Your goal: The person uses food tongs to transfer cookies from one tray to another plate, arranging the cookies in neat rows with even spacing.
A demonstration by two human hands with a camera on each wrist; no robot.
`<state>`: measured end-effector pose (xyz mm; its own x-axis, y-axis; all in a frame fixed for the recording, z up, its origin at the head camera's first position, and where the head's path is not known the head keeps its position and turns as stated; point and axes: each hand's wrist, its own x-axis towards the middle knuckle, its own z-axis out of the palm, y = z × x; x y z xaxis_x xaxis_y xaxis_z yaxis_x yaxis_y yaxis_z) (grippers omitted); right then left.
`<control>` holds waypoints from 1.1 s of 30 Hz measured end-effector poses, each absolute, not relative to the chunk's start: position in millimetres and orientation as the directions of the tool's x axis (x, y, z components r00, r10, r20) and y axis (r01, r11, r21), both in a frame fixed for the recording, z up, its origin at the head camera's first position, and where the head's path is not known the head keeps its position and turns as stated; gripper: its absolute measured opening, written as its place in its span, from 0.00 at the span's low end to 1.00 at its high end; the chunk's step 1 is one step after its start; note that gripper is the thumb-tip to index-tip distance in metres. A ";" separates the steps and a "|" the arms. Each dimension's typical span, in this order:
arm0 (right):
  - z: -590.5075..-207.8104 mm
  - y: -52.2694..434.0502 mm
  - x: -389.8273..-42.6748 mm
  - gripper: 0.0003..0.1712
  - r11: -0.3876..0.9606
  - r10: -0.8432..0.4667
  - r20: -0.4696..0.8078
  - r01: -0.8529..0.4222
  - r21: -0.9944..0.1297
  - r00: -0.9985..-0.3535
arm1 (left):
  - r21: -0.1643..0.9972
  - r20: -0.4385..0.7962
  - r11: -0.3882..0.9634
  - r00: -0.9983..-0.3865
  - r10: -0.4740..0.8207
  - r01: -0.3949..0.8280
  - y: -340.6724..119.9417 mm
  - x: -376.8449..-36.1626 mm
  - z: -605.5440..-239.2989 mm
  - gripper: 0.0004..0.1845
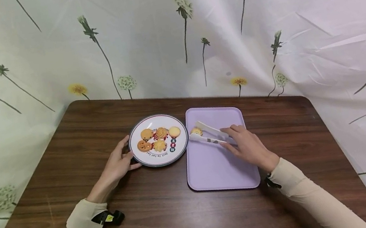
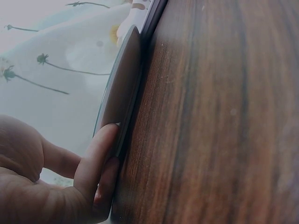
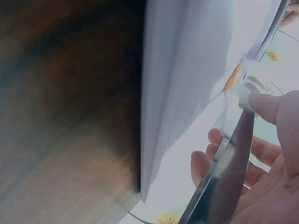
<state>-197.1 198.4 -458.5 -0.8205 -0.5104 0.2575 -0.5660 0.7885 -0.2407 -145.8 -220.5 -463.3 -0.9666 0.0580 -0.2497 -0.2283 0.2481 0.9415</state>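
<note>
My left hand (image 1: 117, 163) holds the left rim of a round white plate (image 1: 143, 159) with a dark edge. In the left wrist view its bent fingers (image 2: 96, 158) meet the plate's side and underside, close over the wood. Several cookies (image 1: 161, 133) lie on the plate, one shaped like a smiling face. My right hand (image 1: 248, 145) grips a pair of tongs (image 1: 211, 129) with white tips and metal arms, thumb on one arm and fingers on the other. Between the tong tips sits a cookie (image 1: 196, 131) at the left side of the lilac tray (image 1: 219, 167).
Plate and tray lie side by side on a dark wooden table (image 1: 163, 219), their edges close together. Behind the table hangs a pale cloth (image 1: 150, 36) printed with dandelions. A black band (image 1: 113, 217) is on the left wrist, another (image 1: 273, 182) on the right.
</note>
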 end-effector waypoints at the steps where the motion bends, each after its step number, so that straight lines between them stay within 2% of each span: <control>1: -458.1 198.0 -198.3 0.27 0.788 -0.516 0.252 -0.569 -0.234 -0.819 | 0.942 -0.251 0.247 -0.966 0.058 -0.229 -220.4 -145.6 -463.3 0.36; 7: -455.9 197.8 -204.1 0.25 0.785 -0.534 0.258 -0.586 -0.203 -0.805 | 0.943 -0.250 0.243 -0.966 0.063 -0.228 -218.9 -144.9 -462.4 0.36; 16: -457.9 197.5 -204.4 0.21 0.764 -0.535 0.332 -0.613 -0.204 -0.777 | 0.945 -0.243 0.238 -0.968 0.061 -0.222 -218.9 -147.1 -461.4 0.36; 33: -457.2 189.2 -200.0 0.21 0.740 -0.511 0.389 -0.623 -0.254 -0.766 | 0.939 -0.258 0.249 -0.965 0.058 -0.236 -219.7 -146.9 -463.4 0.36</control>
<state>-200.0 189.2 -457.2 -0.7665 -0.5110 0.3890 -0.6226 0.7401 -0.2544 -146.9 -219.7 -463.4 -0.9645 0.0578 -0.2575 -0.2360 0.2486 0.9394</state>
